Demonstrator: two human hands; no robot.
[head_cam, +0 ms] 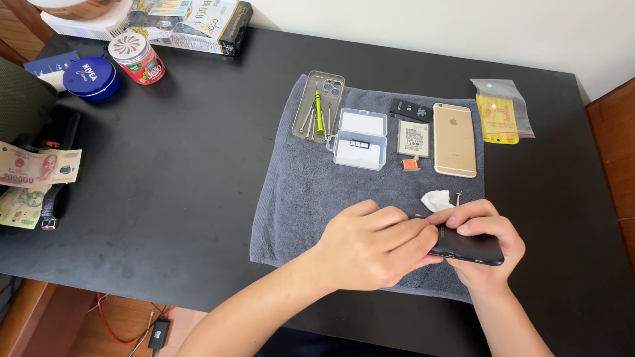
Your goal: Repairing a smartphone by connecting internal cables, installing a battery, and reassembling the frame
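Observation:
Both hands meet over the near right part of a grey towel (297, 198). My right hand (486, 248) cradles a black smartphone (473, 250) from below, back side up. My left hand (374, 246) reaches across and pinches at the phone's left end with thumb and fingers. Just beyond the hands lie a crumpled white wipe (436, 199) and a small screw-like metal part (458, 196).
Farther back on the towel are a clear phone case with small screwdrivers (317, 109), a clear plastic box (359, 139), a flat battery (413, 138), a black part (411, 109), an orange piece (411, 164) and a gold phone (454, 139). Yellow packet (497, 118) right; banknotes (36, 168), tins (92, 78) left.

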